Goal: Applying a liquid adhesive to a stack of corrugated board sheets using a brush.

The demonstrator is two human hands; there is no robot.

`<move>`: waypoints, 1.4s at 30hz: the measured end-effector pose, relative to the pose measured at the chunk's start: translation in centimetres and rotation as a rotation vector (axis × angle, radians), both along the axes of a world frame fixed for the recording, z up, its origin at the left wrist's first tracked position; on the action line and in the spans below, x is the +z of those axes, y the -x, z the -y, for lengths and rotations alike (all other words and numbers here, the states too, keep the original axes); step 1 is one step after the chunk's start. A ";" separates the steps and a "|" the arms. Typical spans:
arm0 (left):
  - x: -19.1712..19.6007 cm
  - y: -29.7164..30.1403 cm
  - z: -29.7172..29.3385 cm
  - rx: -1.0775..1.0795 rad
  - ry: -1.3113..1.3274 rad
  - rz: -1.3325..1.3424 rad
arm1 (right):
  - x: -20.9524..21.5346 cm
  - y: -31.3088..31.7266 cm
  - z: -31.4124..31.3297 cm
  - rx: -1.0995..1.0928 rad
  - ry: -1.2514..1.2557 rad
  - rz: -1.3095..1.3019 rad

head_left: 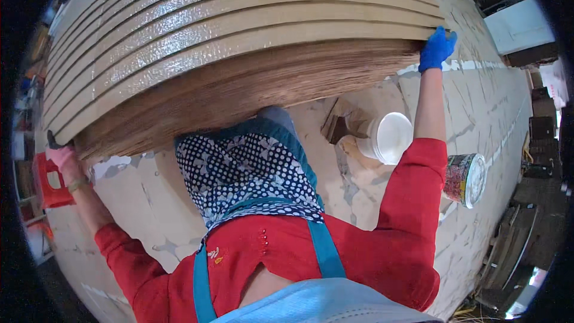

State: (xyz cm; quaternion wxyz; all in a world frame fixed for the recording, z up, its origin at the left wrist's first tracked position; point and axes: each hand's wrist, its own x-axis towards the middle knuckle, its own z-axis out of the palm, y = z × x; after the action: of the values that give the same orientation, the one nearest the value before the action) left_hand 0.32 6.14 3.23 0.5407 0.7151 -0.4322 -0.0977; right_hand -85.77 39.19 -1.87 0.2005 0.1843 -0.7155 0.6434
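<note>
A big stack of thin wood veneer sheets (239,42) fills the upper half of the view, its top sheets stepped back one from another and partly glossy. My left hand (61,158), in a pink glove, grips the stack's near left corner. Far out on the other side, my right hand (436,48), in a blue glove, holds the near right corner. Both arms wear red sleeves and are stretched wide apart. A dotted blue-and-white scarf (239,176) and a teal-strapped apron hang below me, over the middle of the view.
A white bucket (390,137) and a printed tin can (466,179) stand on the pale stained floor (143,203) at the right. A red stool (48,182) is at the left. Dark wooden boards (520,245) lie along the right edge, and a white box (520,24) sits at the top right.
</note>
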 end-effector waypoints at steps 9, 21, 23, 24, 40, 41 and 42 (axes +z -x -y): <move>-3.9 0.5 4.3 0.130 0.015 -0.299 | 0.1 -3.3 2.7 -0.397 -0.596 -0.462; -5.1 -1.2 4.0 0.001 -0.170 0.667 | -1.9 -0.7 2.6 -0.281 -0.608 -0.586; -5.0 -4.4 3.8 -0.159 -0.006 1.109 | -2.1 0.3 2.3 -0.202 -0.532 -0.579; -4.6 -6.4 3.5 -0.101 0.121 1.128 | -2.2 0.6 2.3 -0.192 -0.552 -0.558; -0.4 -7.7 1.3 -0.343 -0.519 0.762 | -0.4 5.9 -4.3 -0.128 -1.279 -0.231; 0.3 -7.3 1.3 -0.311 -0.583 0.903 | -0.6 6.4 -4.1 -0.130 -1.273 -0.257; 1.0 -6.8 1.2 -0.295 -0.556 0.894 | -0.9 6.8 -4.1 -0.146 -1.285 -0.262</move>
State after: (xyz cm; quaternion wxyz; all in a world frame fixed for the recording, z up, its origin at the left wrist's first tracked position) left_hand 7.13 4.90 4.23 0.0755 0.7348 -0.6734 0.0304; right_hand -92.55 43.32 -2.75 0.1790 0.2950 -0.9375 0.0453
